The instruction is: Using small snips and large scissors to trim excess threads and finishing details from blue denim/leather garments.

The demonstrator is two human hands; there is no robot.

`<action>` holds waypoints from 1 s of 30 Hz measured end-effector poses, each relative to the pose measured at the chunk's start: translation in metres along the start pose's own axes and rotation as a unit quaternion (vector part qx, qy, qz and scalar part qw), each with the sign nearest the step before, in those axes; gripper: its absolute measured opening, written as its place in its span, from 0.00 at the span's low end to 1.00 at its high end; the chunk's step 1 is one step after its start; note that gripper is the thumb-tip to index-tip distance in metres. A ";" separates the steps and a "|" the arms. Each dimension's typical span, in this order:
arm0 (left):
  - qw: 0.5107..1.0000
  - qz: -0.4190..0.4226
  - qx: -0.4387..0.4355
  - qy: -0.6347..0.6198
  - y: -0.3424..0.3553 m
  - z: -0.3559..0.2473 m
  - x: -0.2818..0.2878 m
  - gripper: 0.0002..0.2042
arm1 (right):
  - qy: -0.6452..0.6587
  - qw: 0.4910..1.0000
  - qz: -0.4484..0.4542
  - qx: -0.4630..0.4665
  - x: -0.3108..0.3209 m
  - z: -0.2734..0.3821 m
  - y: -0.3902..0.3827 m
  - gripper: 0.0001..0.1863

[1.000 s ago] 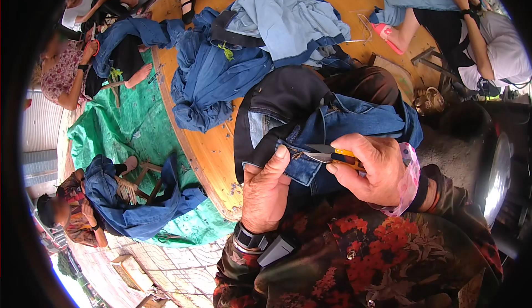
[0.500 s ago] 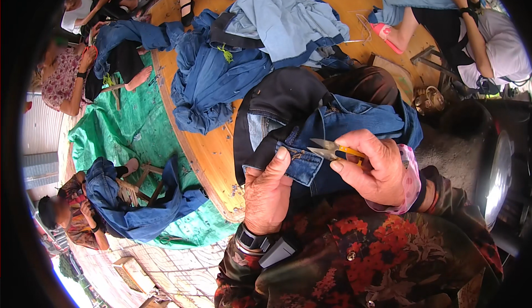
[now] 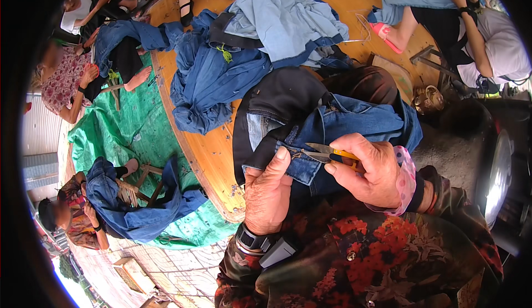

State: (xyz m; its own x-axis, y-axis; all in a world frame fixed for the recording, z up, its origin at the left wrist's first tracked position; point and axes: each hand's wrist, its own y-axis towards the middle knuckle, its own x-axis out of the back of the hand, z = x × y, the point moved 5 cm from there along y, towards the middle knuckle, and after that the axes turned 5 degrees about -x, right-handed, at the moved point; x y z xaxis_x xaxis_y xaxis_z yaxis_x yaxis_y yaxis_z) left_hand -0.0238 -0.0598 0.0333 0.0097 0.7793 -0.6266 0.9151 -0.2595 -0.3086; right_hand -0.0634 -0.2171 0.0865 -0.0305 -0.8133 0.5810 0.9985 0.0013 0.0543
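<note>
Across my lap lies a pair of blue jeans (image 3: pixel 360 121) with black lining showing at the waist. My left hand (image 3: pixel 267 197) pinches the waistband end, thumb on top, close to a worked buttonhole. In my right hand (image 3: pixel 371 172) is a pair of yellow-handled thread snips (image 3: pixel 344 157), held between thumb and fingers. Their two pointed blades lie over the denim tab just right of my left thumb, slightly parted. Whether a thread is between the blades is too small to tell.
Beyond my lap, a pile of blue jeans (image 3: pixel 221 81) and light denim pieces (image 3: pixel 277 20) covers part of a wooden board (image 3: pixel 221 183). Green sheeting (image 3: pixel 133 119) lies to the left. Several people sit around with denim. At right stand a small stool (image 3: pixel 429 58) and a round metal object (image 3: pixel 499 178).
My right hand has shifted slightly left, bringing the snips' blades farther over the denim tab. My left hand keeps its hold on the waistband. At far left, a person's hand has moved.
</note>
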 end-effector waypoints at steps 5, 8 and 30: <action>1.000 0.001 0.002 -0.002 0.000 0.001 0.001 0.18 | -0.004 1.000 -0.001 0.008 0.003 0.004 0.000 0.15; 1.000 -0.002 0.006 0.000 0.001 0.003 0.005 0.18 | -0.006 1.000 -0.001 0.011 0.002 0.004 0.000 0.15; 1.000 -0.004 0.012 -0.025 0.000 0.002 0.001 0.18 | 0.258 0.965 -0.028 -0.048 -0.001 -0.020 0.004 0.10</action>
State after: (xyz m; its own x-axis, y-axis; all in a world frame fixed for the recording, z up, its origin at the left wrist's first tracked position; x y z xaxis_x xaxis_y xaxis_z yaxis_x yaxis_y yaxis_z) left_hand -0.0250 -0.0602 0.0310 -0.0189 0.7516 -0.6593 0.9048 -0.2678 -0.3312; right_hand -0.0581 -0.2281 0.0700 -0.0830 -0.9919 0.0960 0.9963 -0.0848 -0.0151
